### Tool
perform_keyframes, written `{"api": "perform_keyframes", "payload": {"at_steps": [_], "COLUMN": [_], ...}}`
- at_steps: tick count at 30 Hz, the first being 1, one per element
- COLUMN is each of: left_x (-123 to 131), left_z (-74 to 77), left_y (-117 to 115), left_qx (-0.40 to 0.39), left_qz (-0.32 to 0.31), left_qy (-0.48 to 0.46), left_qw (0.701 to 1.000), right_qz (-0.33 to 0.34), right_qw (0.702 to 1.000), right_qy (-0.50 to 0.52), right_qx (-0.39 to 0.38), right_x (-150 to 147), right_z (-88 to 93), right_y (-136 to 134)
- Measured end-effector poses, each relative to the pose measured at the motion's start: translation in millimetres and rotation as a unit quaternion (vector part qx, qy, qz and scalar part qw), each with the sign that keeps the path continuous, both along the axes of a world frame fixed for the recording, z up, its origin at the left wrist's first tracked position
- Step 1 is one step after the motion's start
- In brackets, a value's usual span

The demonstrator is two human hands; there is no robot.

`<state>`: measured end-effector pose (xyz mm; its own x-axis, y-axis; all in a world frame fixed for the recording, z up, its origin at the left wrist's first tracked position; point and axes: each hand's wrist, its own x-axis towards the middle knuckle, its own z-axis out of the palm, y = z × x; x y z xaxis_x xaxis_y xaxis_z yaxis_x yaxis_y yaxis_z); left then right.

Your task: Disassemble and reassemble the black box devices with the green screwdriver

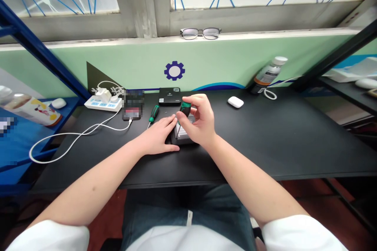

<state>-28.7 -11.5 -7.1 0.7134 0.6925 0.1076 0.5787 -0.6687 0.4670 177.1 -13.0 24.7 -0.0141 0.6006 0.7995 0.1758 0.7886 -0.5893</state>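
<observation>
On the black table lies a small dark device with a pale label. My right hand is closed round the green and black handle of a screwdriver, whose thin shaft slants down to the device's left part. My left hand lies flat with fingers stretched, its fingertips and thumb at the device's left edge. Another green and black screwdriver lies just beyond my left hand. A black box-shaped item is behind the device.
A phone with a white cable and a white power strip are at the left. A white case and a bottle stand at the right. Glasses rest on the ledge.
</observation>
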Motion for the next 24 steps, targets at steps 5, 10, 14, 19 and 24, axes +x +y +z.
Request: {"api": "perform_keyframes", "payload": {"at_steps": [5,10,14,19,24], "left_x": [1.0,2.2,4.1,4.5,3.5], "left_z": [3.5,4.8,9.0,10.8,9.1], "left_y": [-0.1,0.0,-1.0,-1.8,-0.5], "left_qx": [-0.016,-0.015,-0.017,-0.035,-0.023], "left_qz": [-0.006,-0.005,-0.012,0.011,-0.013], "left_qy": [-0.002,-0.017,-0.023,0.005,-0.016], "left_qw": [1.0,1.0,1.0,0.999,1.0], "right_qz": [0.004,0.021,0.007,0.014,0.107], "right_qw": [1.0,0.998,0.995,0.995,0.994], "right_qy": [-0.025,-0.043,-0.061,-0.033,-0.012], "right_qx": [0.016,0.051,0.083,0.093,0.031], "right_x": [1.3,0.7,-1.8,-1.2,-0.7], "right_z": [-1.4,-3.2,-3.2,3.5,3.0], "right_y": [1.3,1.6,2.1,1.9,-3.9]}}
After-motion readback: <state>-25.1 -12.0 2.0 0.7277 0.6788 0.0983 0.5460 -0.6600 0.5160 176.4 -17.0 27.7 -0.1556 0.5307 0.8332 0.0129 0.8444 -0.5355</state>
